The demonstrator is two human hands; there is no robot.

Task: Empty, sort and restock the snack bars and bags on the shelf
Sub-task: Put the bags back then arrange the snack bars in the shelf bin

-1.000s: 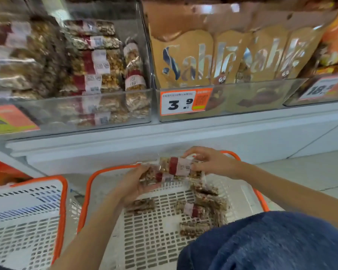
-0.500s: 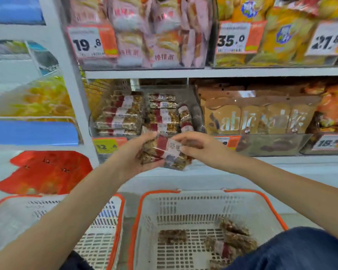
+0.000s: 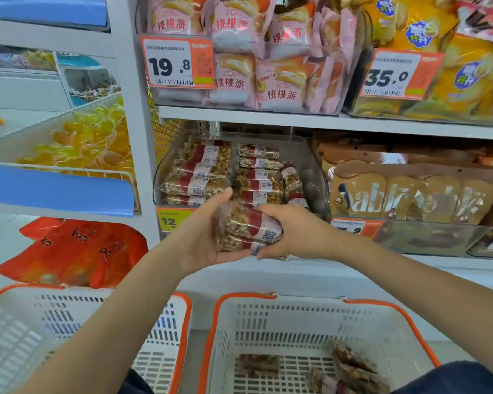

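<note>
Between both hands I hold a small stack of nut bars [image 3: 248,227] in clear wrap with red bands, just in front of the clear shelf bin [image 3: 315,177]. My left hand [image 3: 202,237] cups the stack from the left and below. My right hand [image 3: 296,231] grips its right end. Inside the bin lie several rows of stacked nut bars [image 3: 202,174], with bare room at its right side. Several more bars [image 3: 350,368] lie in the white basket [image 3: 296,317] with an orange rim below.
A second white basket [image 3: 69,322] stands to the left. Brown cookie bags [image 3: 404,194] fill the bin to the right, pink cake packs [image 3: 239,52] the shelf above. Orange bags [image 3: 77,251] lie low on the left. Price tags line the shelf edges.
Both hands lifted the stack of bars out of the basket and up to the front of the shelf bin. The view rose from the basket to the shelves.
</note>
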